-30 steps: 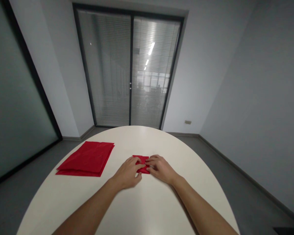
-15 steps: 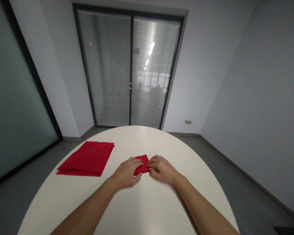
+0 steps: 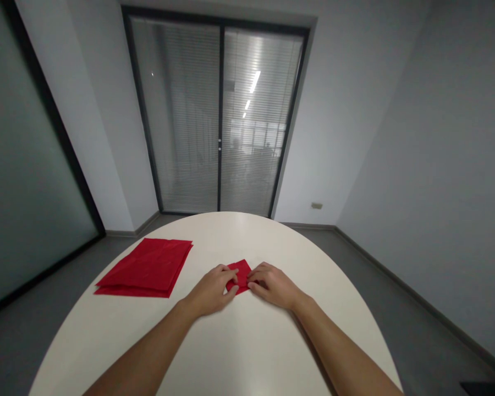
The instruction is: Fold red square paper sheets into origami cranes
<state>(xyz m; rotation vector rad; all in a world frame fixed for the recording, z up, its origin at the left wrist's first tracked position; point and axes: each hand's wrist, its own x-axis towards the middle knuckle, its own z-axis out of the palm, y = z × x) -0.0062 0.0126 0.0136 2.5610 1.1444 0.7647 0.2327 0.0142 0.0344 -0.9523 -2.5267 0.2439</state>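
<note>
Square of red material [image 3: 243,270], small and seemingly folded, is lying on the table [image 3: 223,352] between my left grip [image 3: 213,289] and my right grip [image 3: 274,286], one corner pointing away from me. The left is overlapping its left side, the right just touching its right edge; whether either is pinching or merely pressing, I cannot tell.

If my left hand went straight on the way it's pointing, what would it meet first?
The small red piece; the left hand seems to have fingers on its left side. Past that, probably the right hand, though depth is unclear.
</note>
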